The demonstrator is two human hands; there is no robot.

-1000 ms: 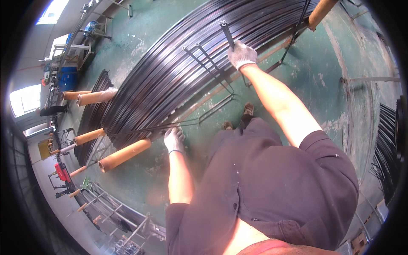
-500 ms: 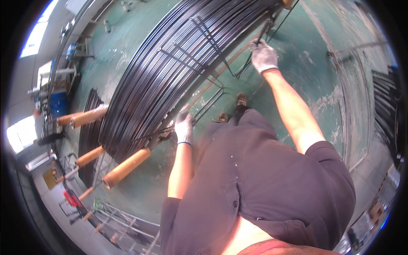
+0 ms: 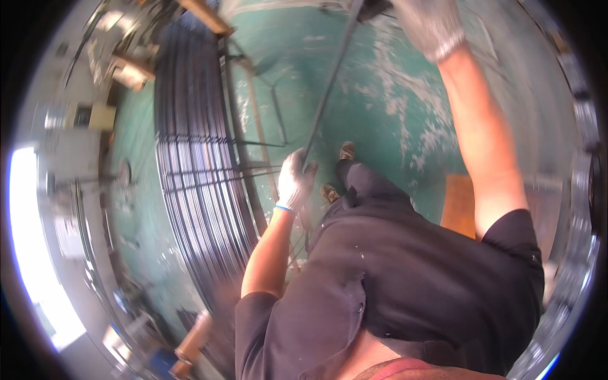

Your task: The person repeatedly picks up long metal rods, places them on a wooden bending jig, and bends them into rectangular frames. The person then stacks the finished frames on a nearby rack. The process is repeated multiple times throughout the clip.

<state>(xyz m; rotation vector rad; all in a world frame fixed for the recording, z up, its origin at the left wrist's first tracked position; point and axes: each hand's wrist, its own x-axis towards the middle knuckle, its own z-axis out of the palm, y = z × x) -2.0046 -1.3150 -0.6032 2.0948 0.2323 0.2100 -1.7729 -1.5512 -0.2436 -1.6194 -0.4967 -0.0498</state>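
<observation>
My left hand (image 3: pixel 294 182), in a pale knit glove with a blue cuff edge, is closed around the lower end of a long dark metal rod (image 3: pixel 329 95). The rod slants up and to the right to the top edge of the picture. My right hand (image 3: pixel 432 26), gloved too, is raised at the top right, near the rod's far end and a dark, blurred piece (image 3: pixel 375 9). Its fingers are cut off by the picture's edge, so its grip is hidden. Left of my left hand lies a thick bundle of long dark rods (image 3: pixel 199 209), with thin dark bars across it.
Brown rollers or posts stick out at the bundle's far end (image 3: pixel 206 14) and near end (image 3: pixel 196 335). A bent dark frame bar (image 3: pixel 278 114) juts from the bundle towards me. An orange-brown panel (image 3: pixel 457 202) is beside my right arm. Under my shoes is worn green floor (image 3: pixel 380 120).
My view has turned, so the bundle now runs almost upright on the left. My right hand has moved up and right. A long rod now stretches up from my left hand.
</observation>
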